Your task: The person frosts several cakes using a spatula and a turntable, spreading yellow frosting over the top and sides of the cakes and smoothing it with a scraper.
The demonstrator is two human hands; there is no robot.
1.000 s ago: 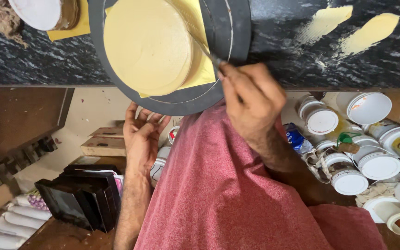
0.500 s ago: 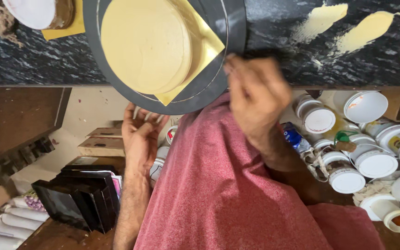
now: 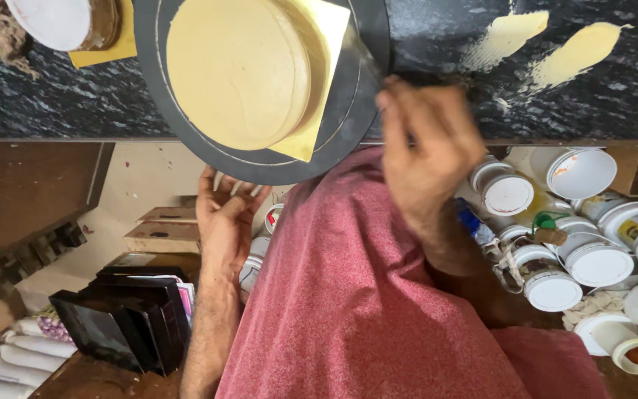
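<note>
Two bare hands: left hand (image 3: 224, 214) under round black turntable (image 3: 260, 89), right hand (image 3: 426, 151) blurred.

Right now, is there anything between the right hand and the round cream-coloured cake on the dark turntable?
Nothing visible stands between them. The right hand is beside the cream-coloured cake, at the turntable edge, holding a thin tool too blurred to identify. The left hand supports the turntable from below its rim.
</note>
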